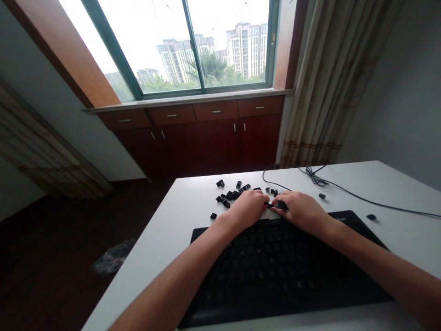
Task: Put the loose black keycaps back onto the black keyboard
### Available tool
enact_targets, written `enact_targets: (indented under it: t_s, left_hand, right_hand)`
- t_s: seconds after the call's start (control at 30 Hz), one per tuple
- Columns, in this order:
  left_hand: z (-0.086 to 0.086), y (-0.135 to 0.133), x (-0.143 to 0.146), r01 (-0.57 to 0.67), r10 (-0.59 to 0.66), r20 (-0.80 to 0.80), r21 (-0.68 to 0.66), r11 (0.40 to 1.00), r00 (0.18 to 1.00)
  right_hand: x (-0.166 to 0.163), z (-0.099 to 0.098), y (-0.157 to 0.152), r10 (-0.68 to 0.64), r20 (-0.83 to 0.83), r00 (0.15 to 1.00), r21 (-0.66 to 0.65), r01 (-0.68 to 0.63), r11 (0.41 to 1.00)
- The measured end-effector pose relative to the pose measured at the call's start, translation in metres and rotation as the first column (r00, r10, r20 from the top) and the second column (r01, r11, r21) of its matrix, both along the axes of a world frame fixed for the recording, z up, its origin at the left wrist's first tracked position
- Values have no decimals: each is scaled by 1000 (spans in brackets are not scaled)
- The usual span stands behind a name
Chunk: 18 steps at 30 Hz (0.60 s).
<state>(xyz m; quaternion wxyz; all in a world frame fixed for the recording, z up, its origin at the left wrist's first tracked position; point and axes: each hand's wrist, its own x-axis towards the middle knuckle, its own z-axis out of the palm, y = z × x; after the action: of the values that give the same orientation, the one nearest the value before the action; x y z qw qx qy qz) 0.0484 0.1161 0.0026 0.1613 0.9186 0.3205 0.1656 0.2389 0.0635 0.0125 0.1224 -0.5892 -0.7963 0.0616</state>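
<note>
Item: black keyboard (285,271) on white counter (179,216), near edge cut off. Left hand (246,208) and right hand (299,209) met at its far edge, together pinching a small dark piece (279,205), probably a keycap. Step judged: seating or prying it; next calls for careful alignment. Loose keycaps (230,195) lay beyond. Fingertips hidden; blur obscured empty sockets.

You have one black keyboard (275,271) on one white bench (179,216), one cable (344,188), and two hands on it, left hand (246,209) and right hand (301,211). Loose keycaps (229,196) number roughly fifteen; some are hidden behind your hands.
</note>
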Motion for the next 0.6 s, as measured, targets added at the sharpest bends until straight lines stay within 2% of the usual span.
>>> enact_targets:
  t_s: [0.2,0.3,0.4,0.43,0.47,0.53,0.6]
  left_hand:
    - [-3,5,-8,-85,116,172,-176,981,978]
    - [6,-1,-20,-89,197,296,-341,936,935]
    - [17,-9,-37,-34,255,398,-484,874,881]
    - [20,-11,-42,6,281,439,-547,837,853]
    - [22,-13,-47,79,326,491,-638,766,808]
    - [24,-17,-54,300,463,568,-792,531,680]
    - [23,-19,-57,467,566,579,-813,348,587]
  right_hand:
    - [-1,-1,0,-9,14,1000,12,9,1000]
    - [-1,-1,0,-13,13,1000,15,13,1000]
    - [0,0,-1,-4,10,1000,12,4,1000]
    - [0,0,-1,1,7,1000,11,-1,1000]
    - [1,0,-2,7,5,1000,9,-7,1000]
    - [1,1,-2,20,0,1000,6,-20,1000]
    - [0,1,-1,29,-1,1000,0,-29,1000]
